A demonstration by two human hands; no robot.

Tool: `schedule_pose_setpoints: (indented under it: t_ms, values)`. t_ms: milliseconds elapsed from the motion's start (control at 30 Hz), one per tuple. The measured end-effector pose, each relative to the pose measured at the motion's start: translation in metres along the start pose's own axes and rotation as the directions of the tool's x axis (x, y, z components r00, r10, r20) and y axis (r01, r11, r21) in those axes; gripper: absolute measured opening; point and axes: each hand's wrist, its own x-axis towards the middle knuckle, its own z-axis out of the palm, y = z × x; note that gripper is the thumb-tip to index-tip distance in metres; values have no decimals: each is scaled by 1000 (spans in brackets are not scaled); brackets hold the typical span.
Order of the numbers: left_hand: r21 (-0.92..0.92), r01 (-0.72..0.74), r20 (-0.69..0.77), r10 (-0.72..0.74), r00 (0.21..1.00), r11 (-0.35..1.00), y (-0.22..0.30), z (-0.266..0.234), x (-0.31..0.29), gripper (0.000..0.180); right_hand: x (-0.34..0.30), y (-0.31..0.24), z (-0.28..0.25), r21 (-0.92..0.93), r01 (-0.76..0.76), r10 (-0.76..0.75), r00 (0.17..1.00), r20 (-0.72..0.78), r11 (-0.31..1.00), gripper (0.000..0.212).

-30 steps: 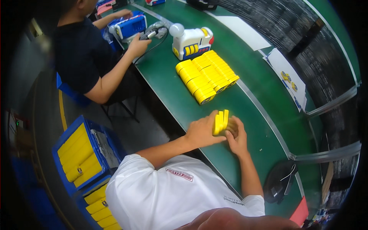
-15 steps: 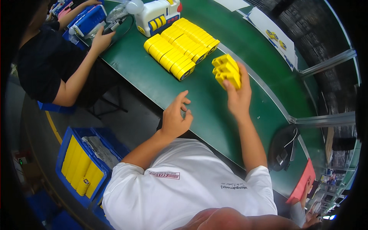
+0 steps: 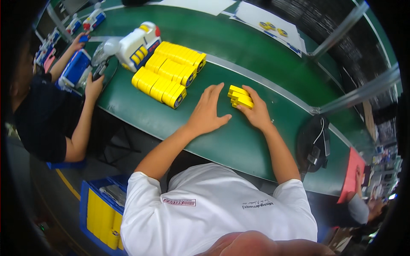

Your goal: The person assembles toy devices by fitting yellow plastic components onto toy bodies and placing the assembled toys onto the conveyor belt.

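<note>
My right hand is closed around a small stack of yellow plastic pieces, its thumb on the near side. The stack is held just over the green table. Left of it my left hand is open, thumb and fingers apart, with nothing in it; it faces the stack without touching it. Farther left, three rows of similar yellow pieces stand side by side: a near row, a middle row and a far row. Dark round faces show at their right ends.
Behind the rows stands a white and blue toy machine. A co-worker at left handles blue and white parts. A black bag lies at right, white sheets at the back. A blue crate of yellow parts sits low at left.
The view has turned, shifting the rows left in the picture. My right hand has lowered the yellow stack toward the table. My left hand has moved close to it, its fingers now more stretched out.
</note>
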Motion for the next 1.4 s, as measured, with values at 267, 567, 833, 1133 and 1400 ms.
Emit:
schedule_pose_setpoints:
  t_ms: [267,567,833,1133,1400]
  values:
    - [-7,-122,285,118,951,993,-29,21,43,92,-15,15,0,-45,127,-130,989,-70,991,78]
    - [-79,-108,220,123,968,991,-31,28,43,67,-18,19,-8,-17,146,-146,989,-29,989,78]
    - [-166,-198,131,220,967,966,-40,28,39,64,-7,10,-9,-124,241,-237,970,52,963,88]
    - [-415,-24,-13,21,1000,910,-55,44,38,57,4,19,-26,109,-5,-8,994,113,994,58]
    - [-315,106,-25,-120,992,943,-49,39,40,16,57,-83,5,268,154,-147,988,-48,951,54]
